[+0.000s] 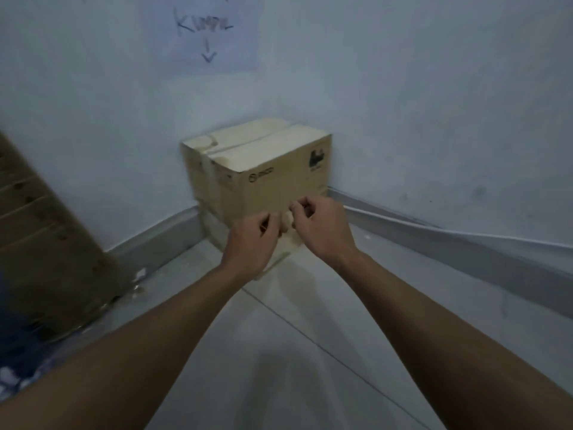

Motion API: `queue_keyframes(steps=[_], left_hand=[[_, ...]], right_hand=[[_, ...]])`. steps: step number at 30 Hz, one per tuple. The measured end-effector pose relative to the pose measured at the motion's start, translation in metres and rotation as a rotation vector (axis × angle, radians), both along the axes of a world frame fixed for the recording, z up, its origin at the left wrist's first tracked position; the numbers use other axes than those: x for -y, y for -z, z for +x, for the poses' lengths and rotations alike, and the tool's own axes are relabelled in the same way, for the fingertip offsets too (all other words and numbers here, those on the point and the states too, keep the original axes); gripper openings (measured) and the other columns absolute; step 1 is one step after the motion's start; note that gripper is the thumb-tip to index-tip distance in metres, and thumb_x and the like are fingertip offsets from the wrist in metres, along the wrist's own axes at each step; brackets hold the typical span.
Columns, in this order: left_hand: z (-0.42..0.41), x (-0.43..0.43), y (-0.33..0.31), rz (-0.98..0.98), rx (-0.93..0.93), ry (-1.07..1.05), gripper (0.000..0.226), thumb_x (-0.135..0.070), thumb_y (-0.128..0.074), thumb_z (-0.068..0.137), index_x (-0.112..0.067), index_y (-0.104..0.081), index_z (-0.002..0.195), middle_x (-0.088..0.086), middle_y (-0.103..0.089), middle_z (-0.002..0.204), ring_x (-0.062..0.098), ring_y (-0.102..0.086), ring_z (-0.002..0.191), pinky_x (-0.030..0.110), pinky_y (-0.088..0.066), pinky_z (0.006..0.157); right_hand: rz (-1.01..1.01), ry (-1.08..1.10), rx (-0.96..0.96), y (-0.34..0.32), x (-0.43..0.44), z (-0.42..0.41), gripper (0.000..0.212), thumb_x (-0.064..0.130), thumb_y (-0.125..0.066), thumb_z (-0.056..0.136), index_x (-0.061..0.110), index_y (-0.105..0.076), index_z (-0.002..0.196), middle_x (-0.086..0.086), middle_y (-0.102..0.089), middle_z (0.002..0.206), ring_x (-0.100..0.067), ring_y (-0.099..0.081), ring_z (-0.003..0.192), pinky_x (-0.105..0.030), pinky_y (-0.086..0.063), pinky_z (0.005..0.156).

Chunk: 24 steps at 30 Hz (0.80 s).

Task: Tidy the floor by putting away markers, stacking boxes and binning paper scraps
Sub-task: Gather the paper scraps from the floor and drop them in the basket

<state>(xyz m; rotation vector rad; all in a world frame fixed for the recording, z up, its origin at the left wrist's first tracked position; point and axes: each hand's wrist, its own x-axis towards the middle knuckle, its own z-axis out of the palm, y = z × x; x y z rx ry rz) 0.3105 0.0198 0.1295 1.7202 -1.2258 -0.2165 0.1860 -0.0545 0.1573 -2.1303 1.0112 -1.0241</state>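
In the head view, a cardboard box (273, 162) is seen at the far corner of the floor (310, 352), where two pale walls meet. Its top flaps are closed and a dark printed mark is carried on its near face. Under its near lower edge a paler strip of cardboard (279, 256) is visible. Whether this is a second box underneath cannot be told through the blur.

Both bare forearms are stretched forward, and the hands are held close together in front of the box's lower near face. The left hand (252, 243) is shown with its fingers curled in tightly, and the right hand (322, 228) likewise, with the fingertips bent toward the thumb. A small pale lump (286, 220) is seen between the two hands. Whether it is pinched by either hand, or is only part of the box behind, cannot be told.

A sheet of paper (201, 35) with a handwritten word and a downward arrow is fixed to the wall above the box. A brown cardboard panel (46, 249) is leaned against the wall along the floor's left edge. A few white paper scraps (139, 274) lie at its foot. A thin cable (449, 232) is run along the skirting at the floor's right edge.
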Motion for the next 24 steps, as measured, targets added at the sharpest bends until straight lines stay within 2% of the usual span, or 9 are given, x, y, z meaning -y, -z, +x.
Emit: queue_keyframes(steps=[2,6,10,15,19,22,24], left_hand=[[-0.022,0.013,0.012,0.044,-0.007,0.077,0.039,-0.041,-0.045,0.097,-0.029,-0.065,0.065,-0.016,-0.066,0.064,-0.003,-0.058,0.057,0.021,-0.04,0.053],[-0.075,0.036,0.028,0.074,-0.004,0.225,0.038,-0.04,-0.046,0.097,-0.03,-0.067,0.067,-0.013,-0.068,0.068,0.001,-0.062,0.064,0.023,-0.044,0.058],[-0.13,0.051,0.037,0.087,-0.024,0.362,0.038,-0.04,-0.046,0.098,-0.03,-0.067,0.068,-0.014,-0.067,0.068,-0.002,-0.062,0.066,0.008,-0.038,0.055],[-0.205,0.057,0.054,0.137,-0.071,0.502,0.035,-0.036,-0.048,0.099,-0.03,-0.069,0.071,-0.016,-0.068,0.069,-0.007,-0.061,0.068,0.003,-0.038,0.056],[-0.257,0.049,0.077,0.211,-0.092,0.628,0.035,-0.034,-0.048,0.099,-0.026,-0.071,0.075,-0.014,-0.069,0.071,-0.006,-0.061,0.067,0.005,-0.04,0.057],[-0.294,0.039,0.104,0.268,-0.044,0.715,0.033,-0.033,-0.048,0.1,-0.026,-0.07,0.077,-0.014,-0.069,0.074,-0.002,-0.061,0.066,0.009,-0.042,0.057],[-0.312,0.026,0.128,0.31,-0.015,0.768,0.026,-0.028,-0.049,0.1,-0.022,-0.07,0.086,-0.009,-0.07,0.084,0.003,-0.063,0.076,0.021,-0.051,0.069]], right_hand=[[-0.003,0.062,-0.02,0.005,0.007,-0.032,0.027,0.03,-0.056,0.094,0.016,-0.067,0.073,0.001,-0.068,0.066,-0.017,-0.064,0.065,-0.041,-0.055,0.065],[0.021,0.2,-0.052,0.014,0.015,-0.103,0.024,0.03,-0.055,0.094,0.017,-0.069,0.08,0.001,-0.069,0.068,-0.017,-0.065,0.068,-0.041,-0.055,0.068],[0.054,0.323,-0.095,0.027,0.013,-0.169,0.024,0.032,-0.055,0.095,0.019,-0.069,0.082,0.001,-0.07,0.069,-0.016,-0.066,0.068,-0.041,-0.056,0.069],[0.148,0.442,-0.093,0.054,-0.008,-0.244,0.02,0.031,-0.055,0.094,0.023,-0.07,0.085,0.006,-0.07,0.069,-0.011,-0.066,0.064,-0.038,-0.058,0.068],[0.259,0.487,-0.15,0.093,-0.035,-0.297,0.02,0.029,-0.055,0.096,0.02,-0.071,0.089,0.006,-0.07,0.072,-0.013,-0.065,0.063,-0.039,-0.058,0.068],[0.323,0.564,-0.167,0.125,-0.054,-0.339,0.018,0.024,-0.055,0.096,0.016,-0.071,0.094,0.003,-0.072,0.079,-0.015,-0.067,0.073,-0.038,-0.057,0.074],[0.352,0.649,-0.124,0.145,-0.067,-0.365,0.015,0.02,-0.056,0.096,0.015,-0.069,0.101,0.001,-0.072,0.089,-0.017,-0.068,0.083,-0.034,-0.056,0.078]])
